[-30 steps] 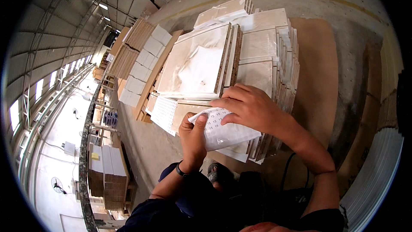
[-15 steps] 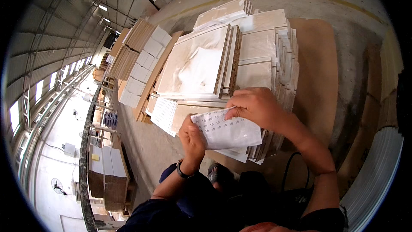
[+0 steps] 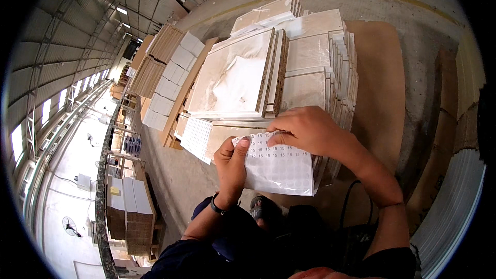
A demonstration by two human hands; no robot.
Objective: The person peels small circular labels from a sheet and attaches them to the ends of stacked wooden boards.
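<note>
A white sheet of round number stickers [image 3: 279,168] hangs in front of me, its upper rows printed and its lower rows blank circles. My left hand [image 3: 231,163] is closed on the sheet's left edge, thumb on top. The fingers of my right hand [image 3: 299,132] pinch at the sheet's upper edge; whether a single sticker is between them I cannot make out. Just beyond lies a stack of dusty white boards [image 3: 235,75] with rough chipboard edges. A second sticker sheet [image 3: 196,137] rests at the stack's near left corner.
More white boards [image 3: 310,51] are stacked to the right of the nearest ones, over a brown cardboard sheet [image 3: 380,82]. Further left stands a pallet of white and brown panels [image 3: 173,75]. Long panels [image 3: 454,196] line the right side. My foot [image 3: 262,209] is on the floor below.
The sticker sheet has tilted to face me more, its lower part dropping so more blank circles show. My left thumb has shifted onto its upper left corner. My right hand has barely moved.
</note>
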